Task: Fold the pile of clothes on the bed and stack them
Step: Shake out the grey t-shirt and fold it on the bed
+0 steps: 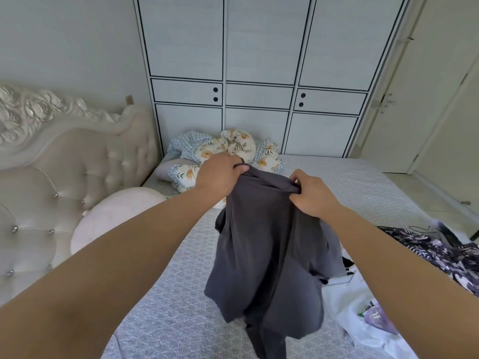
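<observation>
- While we look down from the head view, both hands hold one dark grey garment (269,255) up above the bed (168,294).
- Our left hand (220,174) grips the top edge of the garment at its left end, with the fingers curled round the cloth.
- Our right hand (312,194) pinches the same edge at its right end, fingers closed on a bunched fold.
- Between the hands the edge runs almost level, and the rest of the garment hangs down in loose folds toward us.
- On the right side of the bed lie more clothes (440,252): a dark patterned piece, and near it a white piece (363,312) with some print.
- At the far end of the bed we see a floral and checked blanket (233,149) in a heap.
- A pale round pillow (114,218) lies at the left, beside the padded headboard (51,164).
- Behind the bed stands a white wardrobe (259,60) with dark lines.
</observation>
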